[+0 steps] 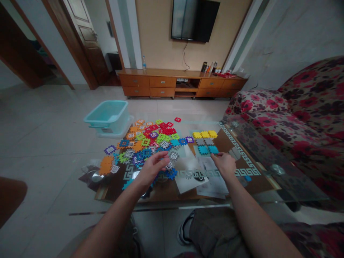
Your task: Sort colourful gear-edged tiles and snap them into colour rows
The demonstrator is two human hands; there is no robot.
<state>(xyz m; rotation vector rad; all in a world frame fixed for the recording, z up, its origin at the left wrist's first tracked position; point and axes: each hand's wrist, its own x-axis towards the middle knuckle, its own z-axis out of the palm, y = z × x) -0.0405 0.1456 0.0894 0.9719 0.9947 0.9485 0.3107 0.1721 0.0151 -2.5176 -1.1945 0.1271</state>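
Note:
My right hand (226, 165) is at the right group of plastic interlocking tiles. Its thumb and index finger are closed at the near edge of a light-blue tile (213, 149). Beside that lies another light-blue tile (203, 149), with grey tiles (200, 142) and a row of yellow tiles (204, 134) behind. My left hand (155, 165) hovers over the mixed pile, fingers apart and slightly curled, with no tile visible in its grasp. Close to its fingertips are a tile with a white grid (168, 165) and a grey tile (174, 156). Blue tiles (171, 173) lie partly beneath this hand.
Red tiles (167, 128) and orange tiles (106, 165) spread over the glass table's left half. Paper sheets (188, 179) lie between my arms. A turquoise bin (107, 114) stands beyond the table's left corner. To the right is a flowered sofa (268, 104).

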